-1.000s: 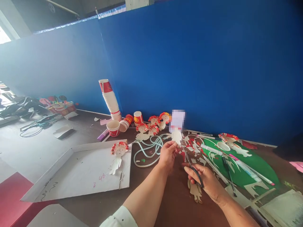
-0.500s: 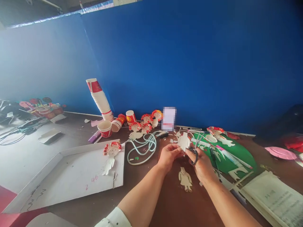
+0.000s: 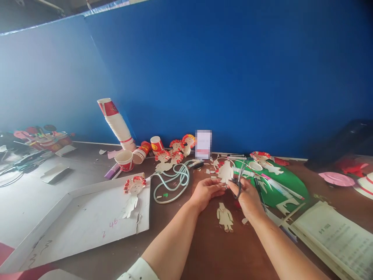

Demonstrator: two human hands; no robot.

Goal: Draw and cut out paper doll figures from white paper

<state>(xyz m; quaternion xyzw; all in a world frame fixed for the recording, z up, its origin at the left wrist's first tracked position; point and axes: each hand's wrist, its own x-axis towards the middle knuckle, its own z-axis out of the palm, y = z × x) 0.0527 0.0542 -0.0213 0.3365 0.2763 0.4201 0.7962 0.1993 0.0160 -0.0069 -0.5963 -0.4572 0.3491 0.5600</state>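
Between my hands a white paper doll cutout is held up, its back or plain side toward me. My left hand pinches it at the lower edge, fingers closed. A pair of scissors with dark handles sits in my right hand, blades pointing up beside the cutout's right edge. My right fingertips also reach the cutout's lower corner. Below the hands, a second paper doll cutout with drawn lines lies flat on the brown table.
At left lies a white box lid bearing a red-haired paper doll. Behind are a leaning cup stack, more paper dolls and a coiled cable. Rightward are a green sheet with markers, and a book.
The whole view has shifted slightly, so things sit a little further left. The scissors have turned slightly in my right hand, with blades still beside the held cutout.
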